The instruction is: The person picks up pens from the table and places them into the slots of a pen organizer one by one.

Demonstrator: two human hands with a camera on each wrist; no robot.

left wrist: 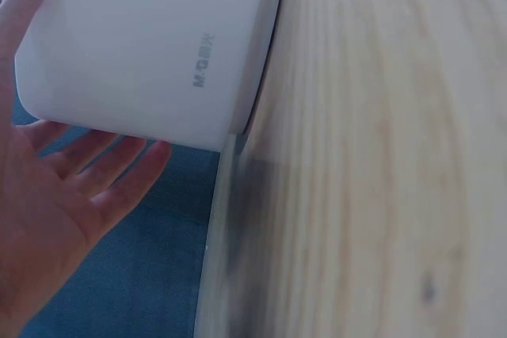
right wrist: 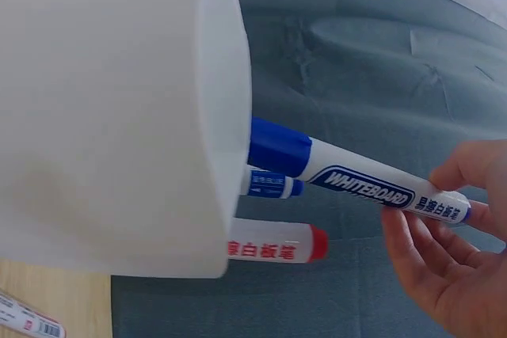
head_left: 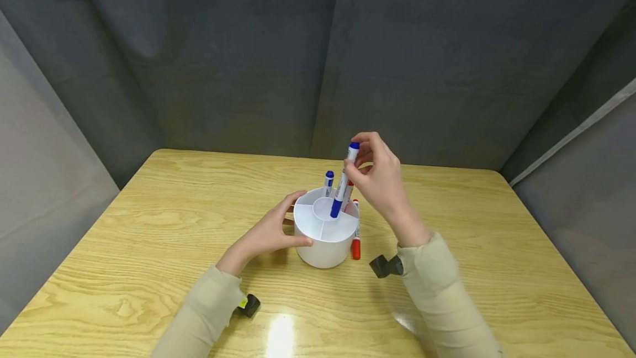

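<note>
1. White plastic forms the round pen holder (head_left: 325, 242), which stands upright near the middle of the wooden table (head_left: 149, 225), a little toward the near edge; its top is split into an inner round well and outer compartments.
2. The left hand (head_left: 270, 231) rests against the holder's left wall, fingers straight and relaxed around the curve, thumb along the near side of the wall.
3. The right hand (head_left: 380, 178) is raised above the holder's far right side and pinches the upper end of a blue whiteboard marker (head_left: 344, 181) between thumb and fingertips.
4. That marker is tilted, blue cap down, with the cap just inside the rim over the inner well; whether it touches the bottom cannot be told.
5. A second blue marker (head_left: 328, 181) stands in a far compartment, and a red-tipped marker (head_left: 349, 189) stands beside it, behind the held one.
6. Another red marker (head_left: 356, 242) lies on the table, just beside the holder's right wall, red cap toward the near edge.
7. Grey cloth (head_left: 318, 54) hangs behind the table's far edge.
</note>
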